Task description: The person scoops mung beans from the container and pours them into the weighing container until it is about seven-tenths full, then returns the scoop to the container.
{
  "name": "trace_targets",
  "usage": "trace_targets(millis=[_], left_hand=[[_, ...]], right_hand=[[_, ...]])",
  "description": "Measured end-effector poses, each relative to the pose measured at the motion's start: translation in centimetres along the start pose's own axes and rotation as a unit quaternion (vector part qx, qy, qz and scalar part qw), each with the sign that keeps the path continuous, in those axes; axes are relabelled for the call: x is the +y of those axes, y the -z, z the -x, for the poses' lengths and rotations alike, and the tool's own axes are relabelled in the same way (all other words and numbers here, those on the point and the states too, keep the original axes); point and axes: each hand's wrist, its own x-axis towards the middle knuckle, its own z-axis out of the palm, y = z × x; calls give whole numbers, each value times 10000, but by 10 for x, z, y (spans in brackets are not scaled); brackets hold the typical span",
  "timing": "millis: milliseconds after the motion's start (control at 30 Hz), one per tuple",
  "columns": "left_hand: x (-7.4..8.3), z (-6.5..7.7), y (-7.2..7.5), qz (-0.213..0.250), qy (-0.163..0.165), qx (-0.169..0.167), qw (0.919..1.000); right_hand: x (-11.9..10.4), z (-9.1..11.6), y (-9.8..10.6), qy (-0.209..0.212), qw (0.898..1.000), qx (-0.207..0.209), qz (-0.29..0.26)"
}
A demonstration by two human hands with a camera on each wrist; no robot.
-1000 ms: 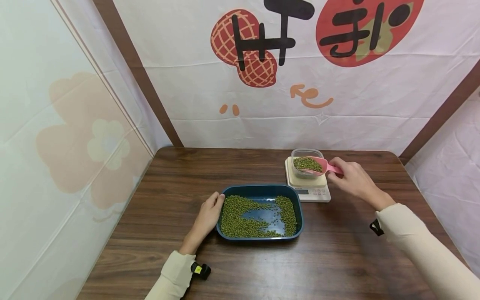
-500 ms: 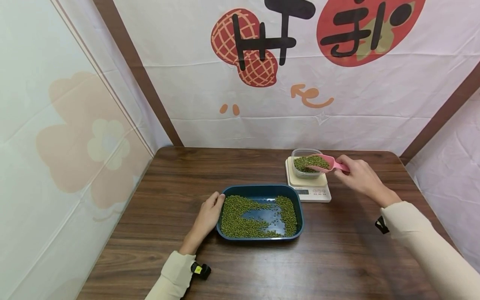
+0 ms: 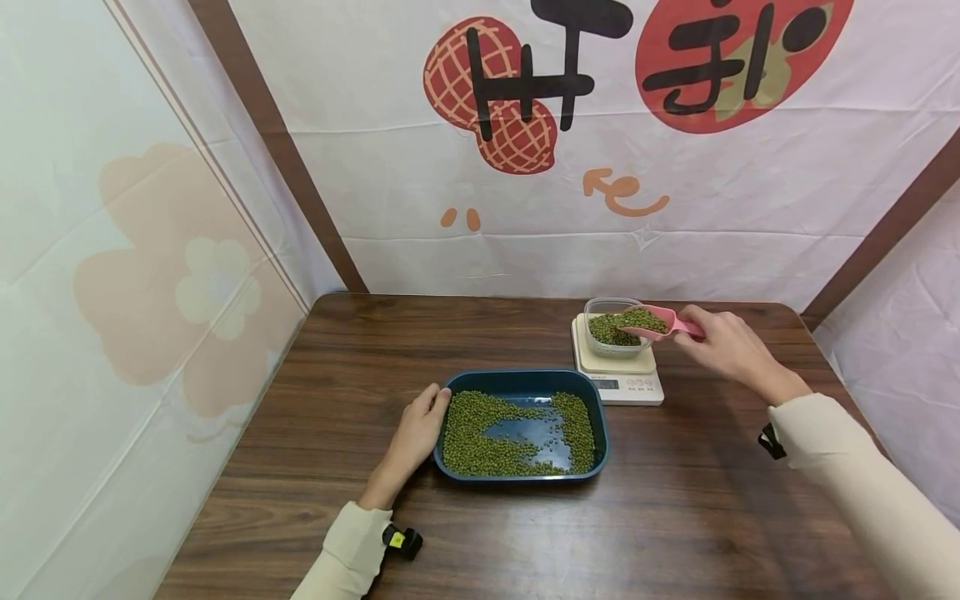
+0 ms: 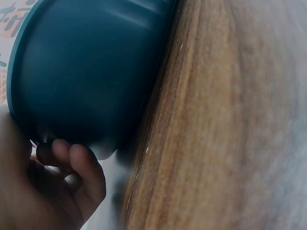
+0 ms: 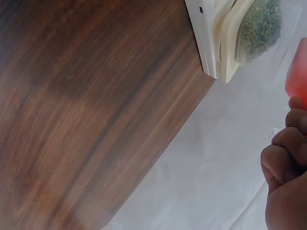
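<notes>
My left hand (image 3: pixel 411 429) grips the left end of a dark blue tray (image 3: pixel 517 381), thumb on the rim; in the left wrist view its fingers (image 4: pixel 86 167) curl against the tray's outer wall. Green mung beans (image 3: pixel 480 442) lie in the tray, with a bare patch in the middle. My right hand (image 3: pixel 729 343) holds a pink scoop (image 3: pixel 690 329) by its handle. Mung beans fill the scoop, whose tip overlaps the right side of a clear plastic container (image 3: pixel 614 351). That container, partly filled with mung beans (image 5: pixel 260 29), stands on a white kitchen scale (image 3: pixel 637 390).
The scale stands at the back right of the brown wooden table (image 3: pixel 360 358), just behind the tray's right corner. Printed white cloth (image 3: pixel 510 250) hangs behind the table's back edge, with more cloth at both sides.
My right hand has drawn the scoop back to the right, away from the container's middle and slightly up. More beans show in the container. My left hand and the tray have stayed put.
</notes>
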Motion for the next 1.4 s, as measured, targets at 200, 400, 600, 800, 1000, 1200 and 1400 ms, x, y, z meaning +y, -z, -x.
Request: trace_targets(millis=[200,400,600,800,1000,1200,1400], left_hand=[[0,0,0,1,11,-3,10000],[1,0,0,8,9,28,10000],[1,0,0,-5,39,45,10000],[1,1,1,9,32,32,10000],[2,1,1,5,17,11,10000],[2,1,0,32,24,5,10000],[3,0,0,10,31,39,10000]], right_hand=[[1,-4,4,13,9998,-148,123],[1,-7,8,55,9994,-275,196],[-2,-9,15,3,9975,-608,355],[-5,-13,18,-55,9958,-799,443],[-7,-16,23,-50,9939,-949,557],[-8,-20,28,-24,9929,-998,645],[-8,-23,33,80,9924,-986,733]])
